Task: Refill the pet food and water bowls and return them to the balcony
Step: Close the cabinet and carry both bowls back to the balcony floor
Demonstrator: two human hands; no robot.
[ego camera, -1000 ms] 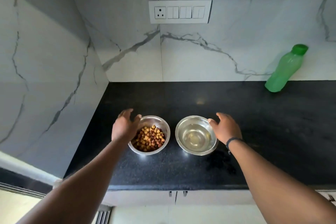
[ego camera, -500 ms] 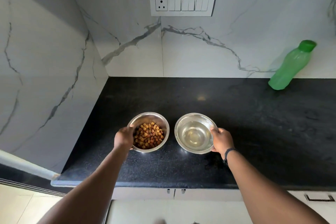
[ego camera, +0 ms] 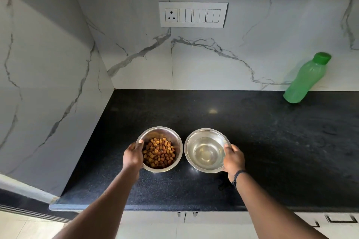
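Two steel bowls are side by side over the black counter (ego camera: 272, 141). The food bowl (ego camera: 165, 134) on the left holds brown kibble. My left hand (ego camera: 133, 156) grips its left rim, thumb hooked inside. The water bowl (ego camera: 204, 136) on the right holds clear water. My right hand (ego camera: 234, 160) grips its right rim. Whether the bowls rest on the counter or hang just above it, I cannot tell.
A green water bottle (ego camera: 305, 79) with a green cap leans against the marble back wall at the far right. A marble side wall closes the counter's left end. A socket and switch plate (ego camera: 193, 14) sits on the back wall. Cabinet fronts lie below the counter's front edge.
Both hands went from hovering open beside the bowls to gripping the rims. The bowls have come slightly nearer to me, and the camera has drawn back.
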